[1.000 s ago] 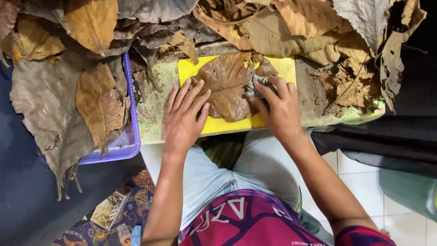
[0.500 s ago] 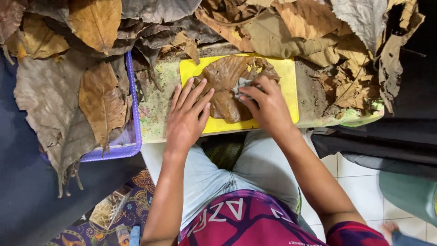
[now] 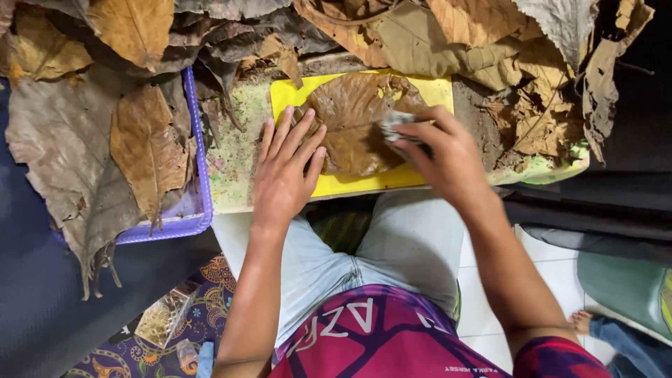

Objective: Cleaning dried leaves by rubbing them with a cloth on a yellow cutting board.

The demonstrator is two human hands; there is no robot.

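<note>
A large dry brown leaf (image 3: 353,119) lies on a yellow board (image 3: 434,94) in front of me. My left hand (image 3: 283,171) rests flat with spread fingers on the leaf's left part and the board, pinning them down. My right hand (image 3: 444,157) is closed around a small greyish pad or brush (image 3: 393,124) and presses it against the leaf's right side.
The board lies on a speckled pale green slab (image 3: 234,178). A purple tray (image 3: 192,210) heaped with dry leaves sits on the left. More dry leaves (image 3: 490,42) are piled behind and to the right. A small bare foot (image 3: 579,322) shows at the lower right.
My right hand has slid the pad a little to the left across the leaf. My left hand has stayed flat on the leaf.
</note>
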